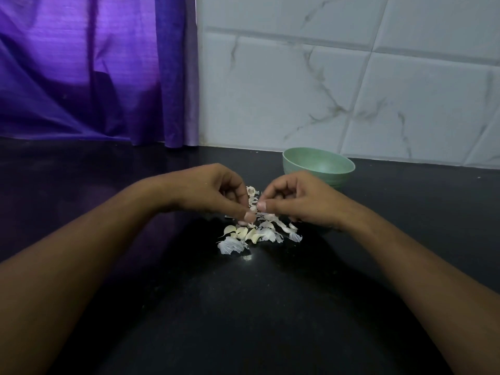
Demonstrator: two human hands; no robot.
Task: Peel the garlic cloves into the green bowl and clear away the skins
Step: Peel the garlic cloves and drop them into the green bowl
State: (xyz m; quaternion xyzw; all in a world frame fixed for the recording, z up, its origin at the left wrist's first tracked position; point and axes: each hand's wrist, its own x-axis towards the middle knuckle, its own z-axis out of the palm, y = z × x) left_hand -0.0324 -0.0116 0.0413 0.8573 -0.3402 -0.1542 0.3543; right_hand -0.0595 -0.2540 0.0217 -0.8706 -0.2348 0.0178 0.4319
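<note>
1. Both forearms reach in from the near corners and converge; bare black counter (243,320) lies between them.
2. Skins pile (251,235) lies loose, just below the fingertips.
3. Left hand (213,193) and right hand (297,198), fingers curled, pinch one small garlic piece (253,209) between them; its axis is too small to tell.
4. Green bowl (319,165) sits upright just beyond the right knuckles, near the tiled wall (351,90).

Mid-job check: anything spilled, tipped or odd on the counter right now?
Nothing stands out. The green bowl sits upright behind the right hand; both it and the left hand pinch a garlic piece above a loose pile of skins and cloves on the countertop.
</note>
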